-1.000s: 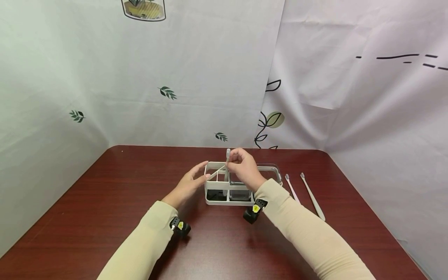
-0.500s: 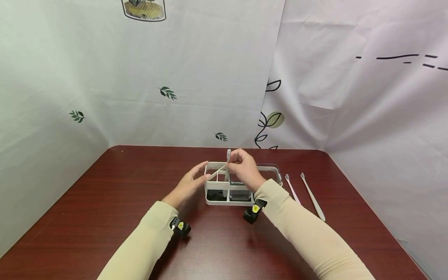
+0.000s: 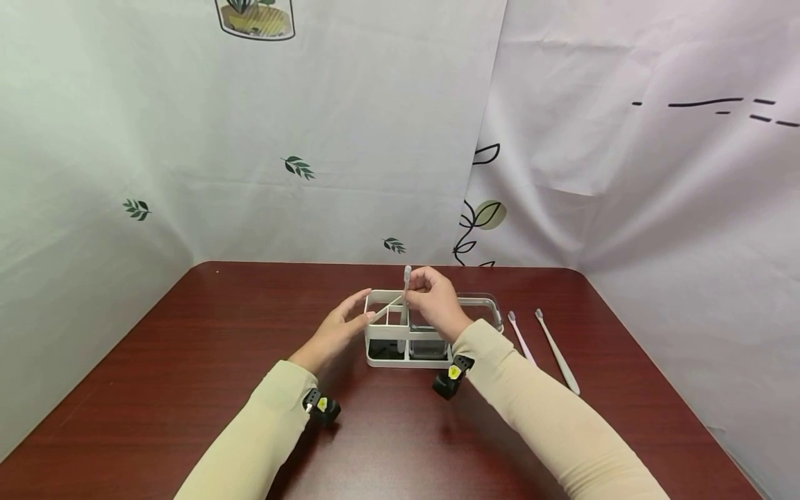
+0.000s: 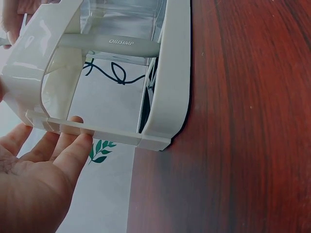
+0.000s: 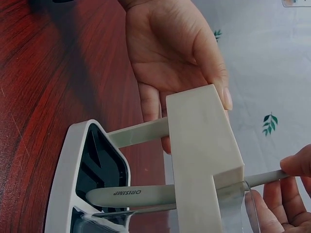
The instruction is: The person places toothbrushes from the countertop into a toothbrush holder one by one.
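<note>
Toothbrush [image 4: 109, 44]: long axis near-vertical, bristles up, handle in rack [image 3: 390, 332] toward far edge of bench [image 3: 187, 375]. Right hand [image 3: 440, 302] pinching it; left hand [image 3: 335, 331], fingers apart, touching rack.

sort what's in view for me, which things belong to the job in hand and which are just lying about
In the job:
white organizer, held at one end by the left grip
grey toothbrush, pinched by the right grip, handle down inside the organizer

Just lying about, though perhaps due to join:
pink toothbrush on the table
pale toothbrush beside it
</note>
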The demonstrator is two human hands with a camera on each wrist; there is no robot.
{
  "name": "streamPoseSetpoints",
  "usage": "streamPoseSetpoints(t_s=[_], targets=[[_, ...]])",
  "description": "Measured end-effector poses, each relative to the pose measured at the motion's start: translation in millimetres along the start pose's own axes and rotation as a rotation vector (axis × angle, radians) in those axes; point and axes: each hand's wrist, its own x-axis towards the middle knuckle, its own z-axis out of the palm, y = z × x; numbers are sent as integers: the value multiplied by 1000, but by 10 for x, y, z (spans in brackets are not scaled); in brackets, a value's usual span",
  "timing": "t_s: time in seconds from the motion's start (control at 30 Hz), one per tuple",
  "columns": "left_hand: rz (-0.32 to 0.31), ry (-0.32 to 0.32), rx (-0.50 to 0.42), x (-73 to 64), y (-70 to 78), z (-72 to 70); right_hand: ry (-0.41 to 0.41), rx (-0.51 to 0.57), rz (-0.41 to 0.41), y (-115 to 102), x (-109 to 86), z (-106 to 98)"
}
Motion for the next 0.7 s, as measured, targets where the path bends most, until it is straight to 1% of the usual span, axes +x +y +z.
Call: streamPoseSetpoints(t_s=[0.27, 0.43, 0.57, 0.7], targets=[[-18, 1, 10, 5, -3, 4, 6, -34, 8, 2, 16, -7], [-28, -8, 5, 4, -15, -4, -8, -59, -14, 0, 13, -40], [-35, -5, 22, 0, -13, -5, -25, -72, -32, -25, 9, -114], [-39, 1, 40, 4, -7, 1, -35, -138, -55, -38, 10, -227]])
